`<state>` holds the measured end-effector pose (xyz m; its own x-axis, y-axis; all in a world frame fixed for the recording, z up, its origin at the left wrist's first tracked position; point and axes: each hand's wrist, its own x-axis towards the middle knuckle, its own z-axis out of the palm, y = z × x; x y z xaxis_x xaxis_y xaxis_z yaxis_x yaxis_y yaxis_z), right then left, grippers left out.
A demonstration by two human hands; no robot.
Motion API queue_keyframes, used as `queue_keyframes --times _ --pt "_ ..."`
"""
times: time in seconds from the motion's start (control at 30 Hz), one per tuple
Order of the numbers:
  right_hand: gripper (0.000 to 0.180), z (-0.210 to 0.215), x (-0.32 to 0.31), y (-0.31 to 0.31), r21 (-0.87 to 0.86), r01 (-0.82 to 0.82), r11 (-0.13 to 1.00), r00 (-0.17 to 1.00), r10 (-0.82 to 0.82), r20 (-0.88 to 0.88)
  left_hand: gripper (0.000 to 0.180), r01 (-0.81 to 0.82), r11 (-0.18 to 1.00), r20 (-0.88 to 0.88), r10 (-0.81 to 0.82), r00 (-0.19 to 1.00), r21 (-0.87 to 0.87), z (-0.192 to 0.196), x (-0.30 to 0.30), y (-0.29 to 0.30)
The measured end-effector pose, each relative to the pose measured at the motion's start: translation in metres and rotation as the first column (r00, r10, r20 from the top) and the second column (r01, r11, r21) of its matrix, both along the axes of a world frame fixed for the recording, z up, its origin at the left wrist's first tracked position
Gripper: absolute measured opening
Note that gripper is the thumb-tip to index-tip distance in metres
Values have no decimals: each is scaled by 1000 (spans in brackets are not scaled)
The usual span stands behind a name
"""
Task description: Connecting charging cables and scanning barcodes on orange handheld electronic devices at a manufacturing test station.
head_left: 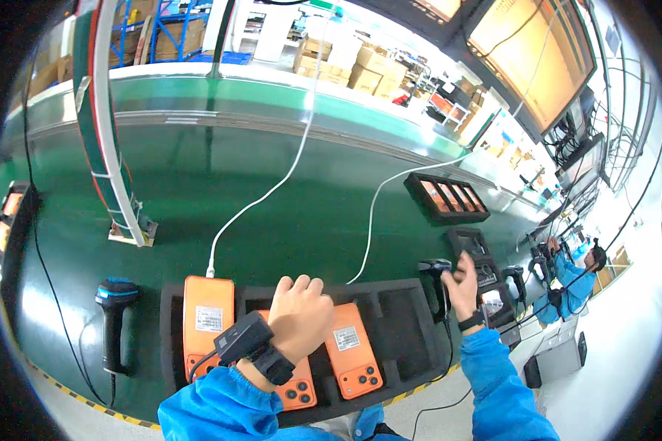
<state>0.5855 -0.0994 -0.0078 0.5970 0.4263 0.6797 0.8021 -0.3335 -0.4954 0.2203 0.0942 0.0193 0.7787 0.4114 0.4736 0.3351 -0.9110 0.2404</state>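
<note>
right of the curled left hand [300, 317], its grip hidden, an orange rectangular phone [354, 351] is being seen pointing lengthwise away; the farther right hand [462, 288] is being held spread.

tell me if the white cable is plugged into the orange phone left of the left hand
Plugged in, it appears: the white plug meets the upper edge of the orange phone, with no visible gap.

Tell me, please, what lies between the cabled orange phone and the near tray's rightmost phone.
Between the cabled phone and the rightmost phone, the head view shows a third orange phone, partly hidden by the left hand.
</note>
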Motion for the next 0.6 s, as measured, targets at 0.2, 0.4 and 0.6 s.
queue_keyframes --times 0.2,0.4,0.6 --pt "18 75 -106 105 -286 -607 742 791 526 -314 17 -17 998 -24 15 1000 -65 0 -12 6" --pt "19 54 -114 167 -693 -679 242 544 800 -253 15 24 999 5 -23 1000 -34 1 -6 6" --pt "21 54 -120 197 -835 -547 -59 589 682 -434 17 53 996 -12 -54 998 -66 1 -8 9"
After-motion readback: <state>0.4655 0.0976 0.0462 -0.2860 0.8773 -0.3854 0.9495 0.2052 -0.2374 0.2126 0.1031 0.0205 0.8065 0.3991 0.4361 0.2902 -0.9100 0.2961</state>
